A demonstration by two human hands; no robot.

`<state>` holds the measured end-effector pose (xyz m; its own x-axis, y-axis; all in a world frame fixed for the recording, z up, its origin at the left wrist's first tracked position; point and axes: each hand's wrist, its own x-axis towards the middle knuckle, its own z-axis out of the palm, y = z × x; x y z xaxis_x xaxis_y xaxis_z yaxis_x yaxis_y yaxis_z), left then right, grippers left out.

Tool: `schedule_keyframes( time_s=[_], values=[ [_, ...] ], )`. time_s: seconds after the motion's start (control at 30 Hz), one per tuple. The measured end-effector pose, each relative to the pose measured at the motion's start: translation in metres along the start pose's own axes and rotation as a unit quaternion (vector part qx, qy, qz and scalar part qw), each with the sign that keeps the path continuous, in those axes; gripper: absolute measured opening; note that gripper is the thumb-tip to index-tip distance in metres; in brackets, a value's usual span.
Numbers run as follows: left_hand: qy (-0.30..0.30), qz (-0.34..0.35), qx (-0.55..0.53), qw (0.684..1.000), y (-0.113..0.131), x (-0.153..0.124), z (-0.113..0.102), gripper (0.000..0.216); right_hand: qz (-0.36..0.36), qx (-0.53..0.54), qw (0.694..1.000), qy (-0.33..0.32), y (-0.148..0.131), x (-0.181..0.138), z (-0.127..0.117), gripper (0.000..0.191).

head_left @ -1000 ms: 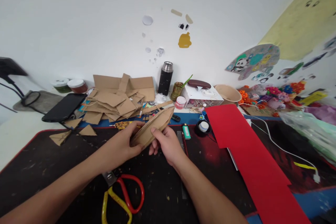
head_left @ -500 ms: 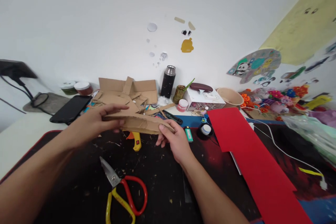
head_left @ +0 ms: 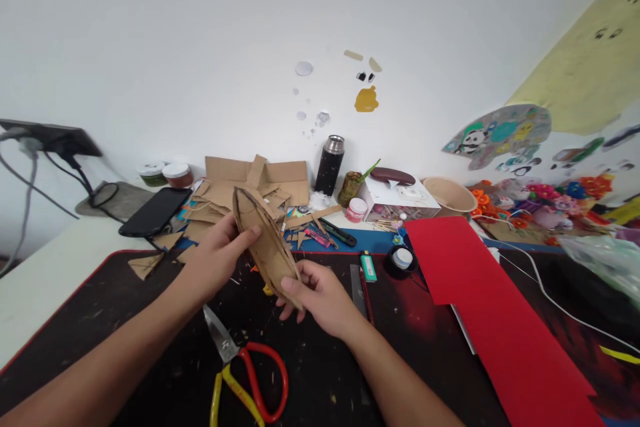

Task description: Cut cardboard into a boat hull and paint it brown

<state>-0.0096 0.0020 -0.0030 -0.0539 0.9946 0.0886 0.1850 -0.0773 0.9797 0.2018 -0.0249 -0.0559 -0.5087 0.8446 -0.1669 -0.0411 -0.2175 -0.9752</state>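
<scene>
Both hands grip a boat-shaped cardboard piece (head_left: 267,247) with a pointed far end and raised edges. It is tilted, its inside facing me and its tip up to the left. My left hand (head_left: 220,250) is closed on its left side, thumb over the edge. My right hand (head_left: 317,293) pinches the lower right end, thumb on the inside and fingers beneath. Below on the dark mat lie scissors (head_left: 227,350) with one red and one yellow handle, blades apart. A yellow-handled tool (head_left: 269,290) is mostly hidden behind the cardboard.
Cardboard scraps (head_left: 205,210) pile up at the back left beside a phone (head_left: 156,211). A black flask (head_left: 330,167), a box (head_left: 400,197) and a bowl (head_left: 450,195) stand along the wall. A green lighter (head_left: 368,267) and red sheet (head_left: 480,307) lie on the right.
The cardboard piece has turned from nearly level and edge-on to slanted, with its inside now showing. My right hand has come lower and nearer. The whole view has shifted slightly.
</scene>
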Motion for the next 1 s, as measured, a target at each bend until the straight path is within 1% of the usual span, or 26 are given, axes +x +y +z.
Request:
schedule_keyframes(
  time_s=[0.07, 0.13, 0.17, 0.2, 0.33, 0.47, 0.63, 0.83, 1.0],
  values=[
    [-0.061, -0.009, 0.013, 0.998, 0.002, -0.003, 0.002, 0.048, -0.031, -0.016, 0.999, 0.008, -0.003, -0.002, 0.003, 0.044],
    [-0.121, -0.010, 0.029, 0.992, 0.001, -0.007, 0.006, 0.050, -0.068, -0.041, 0.996, 0.030, -0.003, -0.002, 0.005, 0.036],
    [-0.137, -0.008, 0.038, 0.990, 0.000, -0.009, 0.009, 0.051, -0.079, -0.047, 0.995, 0.043, -0.002, -0.002, 0.006, 0.033],
    [-0.142, -0.004, 0.047, 0.989, 0.000, -0.010, 0.011, 0.051, -0.081, -0.048, 0.994, 0.054, 0.000, -0.001, 0.007, 0.031],
    [-0.103, 0.015, 0.082, 0.991, 0.003, -0.015, 0.016, 0.052, -0.064, -0.030, 0.995, 0.070, 0.006, 0.000, 0.006, 0.033],
    [-0.080, 0.007, 0.100, 0.992, 0.010, -0.016, 0.014, 0.050, -0.068, -0.054, 0.994, 0.068, 0.005, -0.001, 0.007, 0.030],
    [-0.088, 0.013, 0.106, 0.990, 0.009, -0.015, 0.014, 0.050, -0.073, -0.131, 0.985, 0.085, 0.001, -0.002, 0.007, 0.022],
    [-0.097, 0.023, 0.113, 0.989, 0.003, -0.014, 0.015, 0.049, -0.069, -0.158, 0.981, 0.087, -0.001, -0.002, 0.006, 0.020],
    [-0.096, 0.032, 0.133, 0.986, 0.004, -0.015, 0.016, 0.045, -0.072, -0.164, 0.981, 0.075, 0.000, -0.002, 0.007, 0.017]
  ],
)
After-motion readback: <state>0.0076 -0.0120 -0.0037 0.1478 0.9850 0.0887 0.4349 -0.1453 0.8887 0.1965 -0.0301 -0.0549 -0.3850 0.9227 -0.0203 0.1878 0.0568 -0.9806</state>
